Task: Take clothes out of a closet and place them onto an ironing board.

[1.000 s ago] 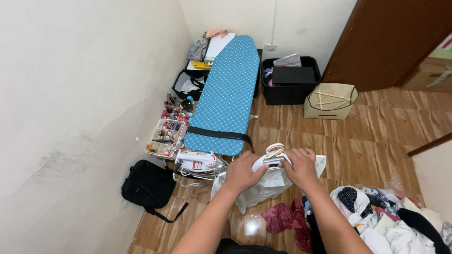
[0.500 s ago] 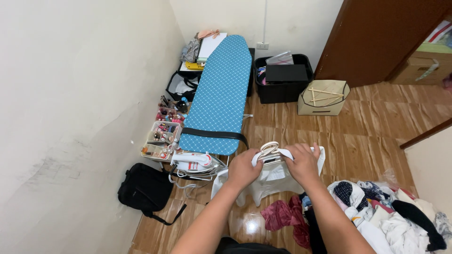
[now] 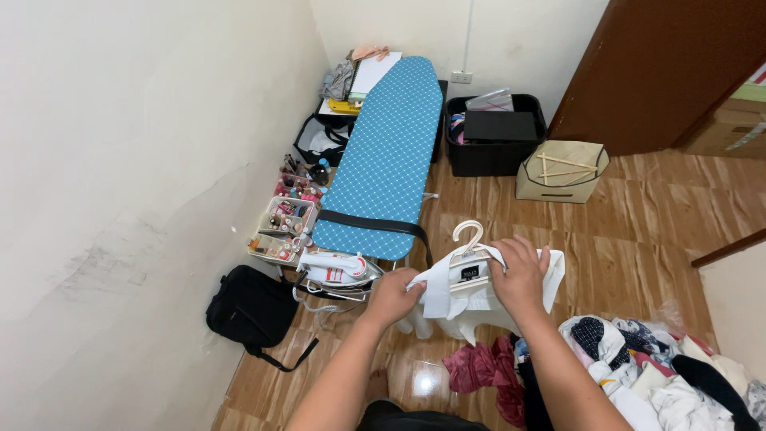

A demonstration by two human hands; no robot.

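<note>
**Hands fitting a white garment on a hanger**

While both hands are working in front of the body, the left hand is pinching the collar edge of the white garment, and the right hand is closing its fingers over the garment's shoulder on the pale hanger. The garment is hanging above the floor, just short of the ironing board. Probable risk: a loose shoulder could be slipping off the hanger arm, dropping the cloth onto the clothes pile.

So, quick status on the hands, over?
Left hand grips white garment collar. Right hand grips pale plastic hanger shoulder. Nothing blocking.
</note>
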